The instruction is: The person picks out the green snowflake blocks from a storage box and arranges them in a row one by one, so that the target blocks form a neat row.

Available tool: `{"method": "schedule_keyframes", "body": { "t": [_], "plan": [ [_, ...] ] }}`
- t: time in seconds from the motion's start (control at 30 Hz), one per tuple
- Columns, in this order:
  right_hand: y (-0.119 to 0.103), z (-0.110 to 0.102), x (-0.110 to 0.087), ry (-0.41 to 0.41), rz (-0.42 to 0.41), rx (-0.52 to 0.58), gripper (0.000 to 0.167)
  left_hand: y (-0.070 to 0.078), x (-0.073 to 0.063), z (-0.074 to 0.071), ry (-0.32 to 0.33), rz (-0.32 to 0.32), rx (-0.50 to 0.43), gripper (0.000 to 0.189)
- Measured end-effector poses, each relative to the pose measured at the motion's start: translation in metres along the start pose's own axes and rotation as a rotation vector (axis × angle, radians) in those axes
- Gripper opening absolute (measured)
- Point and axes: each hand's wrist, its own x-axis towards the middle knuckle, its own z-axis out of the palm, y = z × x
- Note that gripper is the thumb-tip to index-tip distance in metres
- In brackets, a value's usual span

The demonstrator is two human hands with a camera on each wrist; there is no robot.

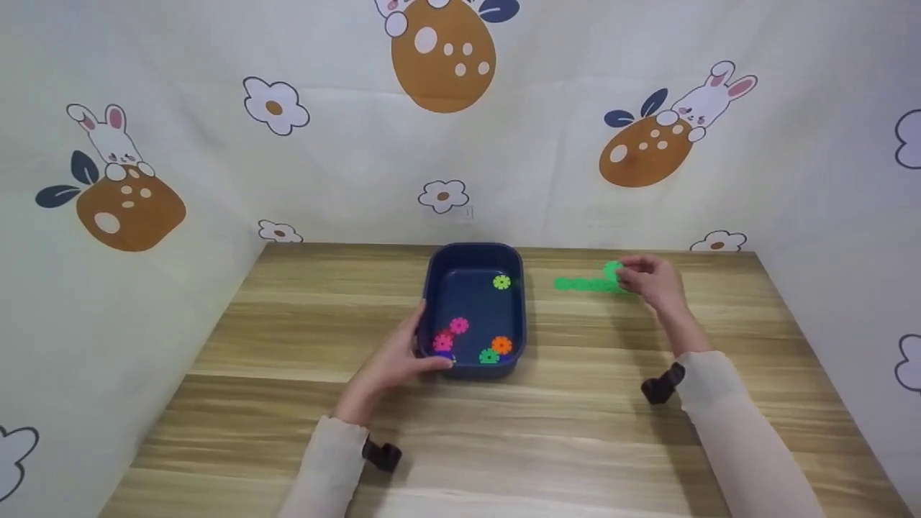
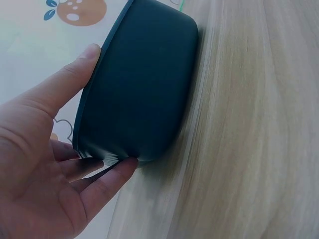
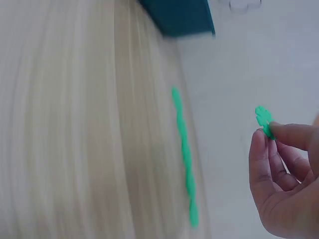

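My left hand (image 1: 388, 363) grips the near left corner of a dark blue plastic bin (image 1: 522, 309), thumb along the near rim. In the left wrist view, fingertips press the wall of the bin (image 2: 139, 79). Inside lie notched snowflake discs: a yellow-green disc (image 1: 501, 282), pink discs (image 1: 459, 326), an orange disc (image 1: 501, 345), a green disc (image 1: 489, 356) and a blue one partly hidden by the thumb. My right hand (image 1: 653, 282) pinches a bright green snowflake disc (image 3: 263, 116) between thumb and fingers, raised over one end of a green strip of discs (image 3: 185, 154) on the table.
The wood-grain table (image 1: 575, 432) ends at the back against a pale curtain (image 1: 345, 165) printed with rabbits and flowers. Curtain also hangs at both sides. The bin stands near the back edge, left of the green strip. Each wrist carries a black camera.
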Motion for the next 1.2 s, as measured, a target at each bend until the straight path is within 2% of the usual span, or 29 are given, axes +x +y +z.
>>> {"method": "schedule_keyframes", "body": {
  "t": [0.17,0.33,0.43,0.57,0.97,1.07,1.2],
  "plan": [
    [0.022,-0.039,0.005,0.069,0.089,-0.127,0.042,0.000,0.000,-0.001,-0.002,0.016,0.015,0.115],
    [0.036,-0.056,0.005,0.095,0.176,-0.192,0.041,0.000,0.000,-0.002,-0.006,0.040,0.011,0.115],
    [0.041,-0.057,0.006,0.093,0.227,-0.163,0.040,0.001,0.000,-0.004,-0.002,0.037,0.011,0.115],
    [0.044,-0.056,0.009,0.093,0.252,-0.205,0.038,0.002,-0.001,-0.003,0.004,0.033,0.017,0.115],
    [0.047,-0.052,0.012,0.122,0.228,-0.319,0.037,0.001,-0.003,0.001,-0.003,0.022,-0.006,0.115],
    [0.044,-0.052,0.010,0.149,0.229,-0.286,0.037,0.001,-0.003,0.000,-0.009,0.015,-0.002,0.115],
    [0.038,-0.047,0.006,0.158,0.189,-0.170,0.038,0.001,-0.001,-0.001,-0.006,0.054,-0.003,0.114]
  ]
}}
